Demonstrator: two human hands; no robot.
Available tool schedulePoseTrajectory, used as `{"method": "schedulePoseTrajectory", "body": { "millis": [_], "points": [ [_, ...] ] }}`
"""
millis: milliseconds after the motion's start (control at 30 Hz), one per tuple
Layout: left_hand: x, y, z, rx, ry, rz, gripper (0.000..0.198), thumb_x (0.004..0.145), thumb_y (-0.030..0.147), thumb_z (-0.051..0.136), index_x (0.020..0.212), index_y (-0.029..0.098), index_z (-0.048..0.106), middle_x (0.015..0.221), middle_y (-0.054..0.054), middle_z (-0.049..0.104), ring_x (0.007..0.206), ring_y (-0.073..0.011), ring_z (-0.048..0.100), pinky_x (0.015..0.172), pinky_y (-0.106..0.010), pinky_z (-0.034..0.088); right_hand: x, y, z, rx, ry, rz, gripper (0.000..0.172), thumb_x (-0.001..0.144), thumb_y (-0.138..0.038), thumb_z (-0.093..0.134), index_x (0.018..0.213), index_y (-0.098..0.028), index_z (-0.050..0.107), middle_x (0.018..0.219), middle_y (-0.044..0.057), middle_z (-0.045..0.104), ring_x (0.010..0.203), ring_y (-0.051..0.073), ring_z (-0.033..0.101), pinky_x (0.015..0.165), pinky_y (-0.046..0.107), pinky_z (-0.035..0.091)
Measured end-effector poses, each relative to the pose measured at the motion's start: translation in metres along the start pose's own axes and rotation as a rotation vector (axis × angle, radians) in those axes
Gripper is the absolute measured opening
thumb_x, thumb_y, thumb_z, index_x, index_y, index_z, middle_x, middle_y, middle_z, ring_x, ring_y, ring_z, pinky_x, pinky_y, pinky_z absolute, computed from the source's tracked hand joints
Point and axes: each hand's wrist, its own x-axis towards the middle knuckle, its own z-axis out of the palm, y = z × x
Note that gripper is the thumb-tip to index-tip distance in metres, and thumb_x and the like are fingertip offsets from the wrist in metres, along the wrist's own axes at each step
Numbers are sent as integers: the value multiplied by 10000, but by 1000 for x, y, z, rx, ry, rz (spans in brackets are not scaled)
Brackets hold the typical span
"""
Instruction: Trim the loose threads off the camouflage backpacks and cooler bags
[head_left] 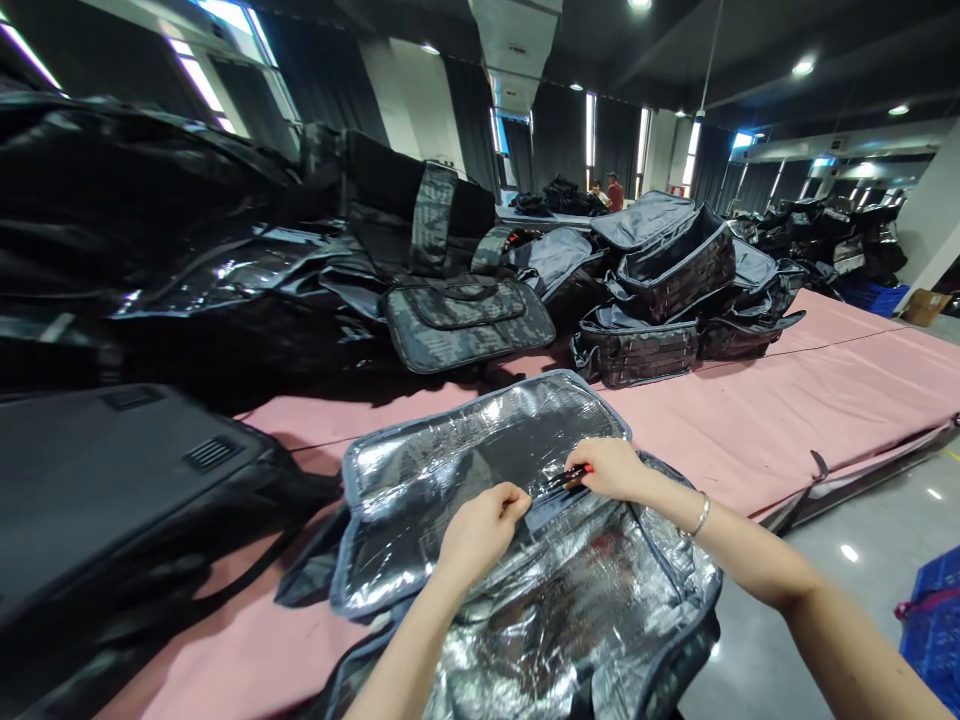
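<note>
An insulated bag with a shiny silver lining [555,600] lies open in front of me, its lid [420,455] folded back. My left hand [484,525] is closed in a pinch at the seam where lid and body meet; whatever its fingertips grip is too small to make out. Just to its right, my right hand [611,468] is closed around a small black tool with red parts [571,476], which looks like thread snips. The tool's tip points left toward my left fingertips, close over the seam.
A pink-covered table [847,360] runs to the right. On it stand open camouflage bags [637,350] and a closed camouflage bag [469,325]. A large dark bag [127,500] is at left, with black bags piled behind. A blue crate [934,620] sits on the floor.
</note>
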Motion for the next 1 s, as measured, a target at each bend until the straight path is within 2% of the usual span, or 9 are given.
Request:
{"method": "schedulePoseTrajectory", "body": {
  "millis": [200,333,400,500,567,633,767,900,1000],
  "points": [
    [-2,-2,4,-40,-2,29,226,818,288,416,674,221,577,580,17,614,523,-151,555,498,-234,343,7,-2,0,-70,-85,-19,207,808,-154,526,948,-213,668,979,54,678,903,207,631,719,281,431],
    [-16,-6,2,-60,65,89,196,834,333,447,798,230,610,753,-7,658,670,-168,596,600,-255,424,7,-4,-4,-90,-98,-31,199,815,-150,511,933,-201,663,962,71,686,908,226,635,718,291,428],
    [-27,-9,2,-28,179,175,190,842,352,475,843,230,621,828,-28,666,756,-186,601,643,-271,440,4,-8,-9,-94,-95,-44,207,807,-128,504,930,-197,656,960,72,683,903,229,633,706,291,425],
    [-43,-12,4,56,436,289,211,873,349,471,801,214,616,794,-40,655,744,-188,584,653,-285,436,-3,-19,-21,-94,-85,-74,201,800,-114,500,920,-186,644,967,77,670,890,232,627,689,289,418],
    [-51,-10,3,61,512,292,218,886,326,454,773,203,594,767,-38,646,716,-177,577,657,-285,436,-10,-27,-30,-95,-77,-95,197,806,-116,497,923,-189,639,967,72,659,881,223,621,682,283,412],
    [-56,-6,-1,27,473,267,218,884,319,440,753,207,573,744,-29,643,700,-173,584,645,-281,437,-16,-33,-37,-66,-74,-147,202,805,-119,510,934,-209,636,961,48,651,867,200,614,676,265,402],
    [-56,6,-12,-29,274,165,212,857,274,412,701,226,547,686,0,643,645,-170,590,584,-266,408,-22,-38,-40,66,-72,-307,170,765,-147,593,894,-244,646,929,-8,650,847,164,601,657,230,378],
    [-51,13,-19,-40,83,62,205,807,194,397,667,231,543,597,22,612,548,-153,554,535,-242,353,-12,-38,-30,138,-185,-232,138,765,-104,583,809,-207,664,841,-3,672,805,164,603,630,225,362],
    [-47,13,-18,-41,18,1,203,815,228,403,671,232,547,571,24,591,527,-152,535,531,-237,338,1,-36,-25,184,-290,-196,54,773,-172,630,738,-192,666,741,-21,669,725,144,607,587,202,363]
  ]
}}
